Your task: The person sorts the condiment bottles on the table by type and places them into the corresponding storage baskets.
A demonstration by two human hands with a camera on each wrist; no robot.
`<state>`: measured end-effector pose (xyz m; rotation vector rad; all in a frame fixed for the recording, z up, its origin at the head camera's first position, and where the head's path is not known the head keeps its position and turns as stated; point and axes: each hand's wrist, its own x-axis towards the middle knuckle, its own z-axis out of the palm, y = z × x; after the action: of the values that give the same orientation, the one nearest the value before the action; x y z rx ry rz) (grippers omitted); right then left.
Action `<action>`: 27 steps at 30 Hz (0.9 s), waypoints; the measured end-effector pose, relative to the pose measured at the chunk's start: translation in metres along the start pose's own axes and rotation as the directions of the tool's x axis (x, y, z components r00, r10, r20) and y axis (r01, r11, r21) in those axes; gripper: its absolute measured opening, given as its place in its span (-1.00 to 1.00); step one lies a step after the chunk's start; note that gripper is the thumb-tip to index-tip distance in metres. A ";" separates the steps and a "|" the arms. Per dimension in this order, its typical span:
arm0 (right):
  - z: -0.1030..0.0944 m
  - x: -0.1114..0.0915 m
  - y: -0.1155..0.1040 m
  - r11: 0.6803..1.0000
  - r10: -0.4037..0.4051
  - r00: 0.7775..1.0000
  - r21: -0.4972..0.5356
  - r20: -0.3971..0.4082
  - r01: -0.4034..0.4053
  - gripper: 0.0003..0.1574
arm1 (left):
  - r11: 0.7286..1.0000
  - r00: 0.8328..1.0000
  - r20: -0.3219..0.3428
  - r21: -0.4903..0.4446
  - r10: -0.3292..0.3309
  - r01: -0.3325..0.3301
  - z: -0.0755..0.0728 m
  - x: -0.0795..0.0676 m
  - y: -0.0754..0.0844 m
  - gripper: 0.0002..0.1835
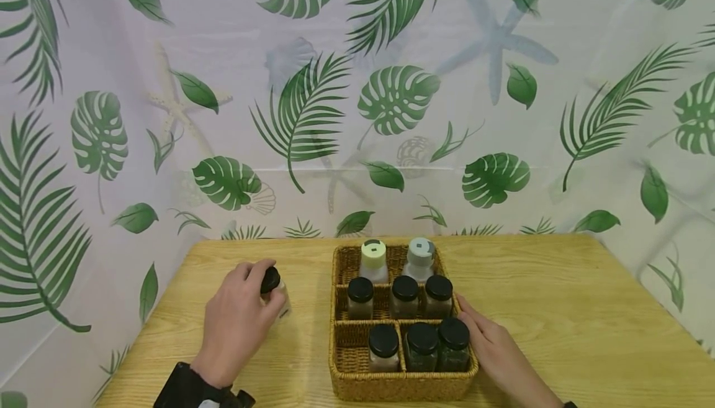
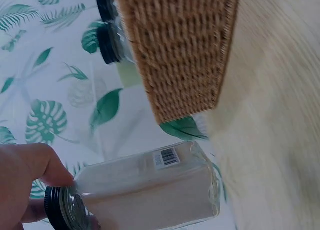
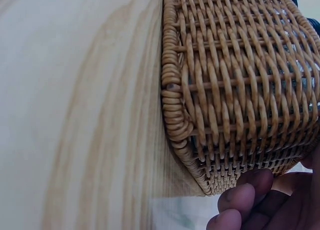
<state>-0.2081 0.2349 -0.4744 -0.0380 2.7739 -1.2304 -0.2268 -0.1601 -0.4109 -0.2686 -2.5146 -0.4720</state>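
My left hand (image 1: 240, 308) pinches the black lid of a glass jar (image 2: 150, 190) between thumb and fingers, left of the wicker basket (image 1: 402, 389). The clear jar has pale contents and a small barcode label, and in the head view it leans slightly. On the basket's right side rests my right hand (image 1: 497, 346), its fingertips (image 3: 240, 197) at the woven wall. Inside the front left compartment stands one black-lidded jar (image 1: 383, 349); the front right one holds two jars with dark green contents, including a jar (image 1: 421, 347).
Three black-lidded jars, one a jar (image 1: 360, 299) at the left, stand in the basket's middle row. Behind them are a yellow-capped bottle (image 1: 373, 262) and a grey-capped bottle (image 1: 419, 260). A leaf-patterned cloth (image 1: 335, 116) hangs behind the wooden table (image 1: 558, 308).
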 end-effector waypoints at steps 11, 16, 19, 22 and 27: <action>0.001 0.001 0.001 1.000 0.010 1.000 -0.003 0.008 -0.010 -0.11 | 0.997 0.997 -0.037 -0.036 0.073 -0.074 -0.017 -0.004 0.038 -0.61; 0.000 0.001 0.001 1.000 0.008 1.000 -0.006 0.011 -0.008 -0.09 | 0.989 0.991 -0.051 -0.078 0.123 -0.127 -0.021 -0.003 0.054 -0.60; 0.000 0.001 0.001 1.000 0.008 1.000 -0.007 0.014 -0.008 -0.09 | 0.983 0.987 -0.054 -0.103 0.149 -0.154 -0.023 -0.003 0.064 -0.58; 0.001 0.001 0.001 1.000 0.009 1.000 -0.005 0.015 -0.009 -0.11 | 0.978 0.985 -0.047 -0.122 0.166 -0.171 -0.024 -0.003 0.071 -0.57; 0.001 0.001 0.001 1.000 0.005 1.000 -0.006 0.014 -0.005 -0.11 | 0.968 0.979 -0.018 -0.148 0.201 -0.202 -0.023 -0.004 0.080 -0.60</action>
<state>-0.2091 0.2347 -0.4764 -0.0399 2.7639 -1.2153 -0.1891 -0.0958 -0.3728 -0.5745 -2.4189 -0.5778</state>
